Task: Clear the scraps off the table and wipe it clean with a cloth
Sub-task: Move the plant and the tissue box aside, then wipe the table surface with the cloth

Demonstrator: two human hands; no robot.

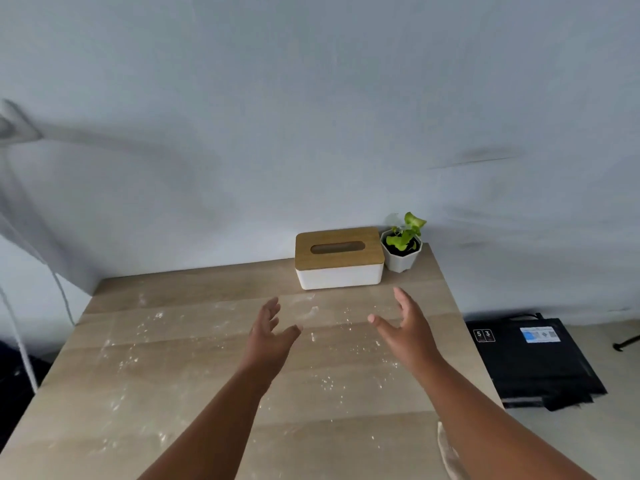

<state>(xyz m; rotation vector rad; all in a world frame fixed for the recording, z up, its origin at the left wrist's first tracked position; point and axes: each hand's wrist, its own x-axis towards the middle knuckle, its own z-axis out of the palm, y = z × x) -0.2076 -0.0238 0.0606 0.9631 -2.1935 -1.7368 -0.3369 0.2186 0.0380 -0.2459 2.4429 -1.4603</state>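
Two bare forearms are reaching out over the bench [145,393], the left hand [268,336] and right hand [403,327] hovering just in front of the tissue box [339,259], palms facing each other, fingers spread and holding nothing. Pale scraps [325,382] are lying scattered across the bench, in front of the tissue box and off to its left. No cloth is showing. A good sweep would probably be cupping both hands and herding crumbs toward one edge, keeping clear of the plant pot [401,252] beside the tissue box.

Home: tissue box [339,258], potted plant [401,247]
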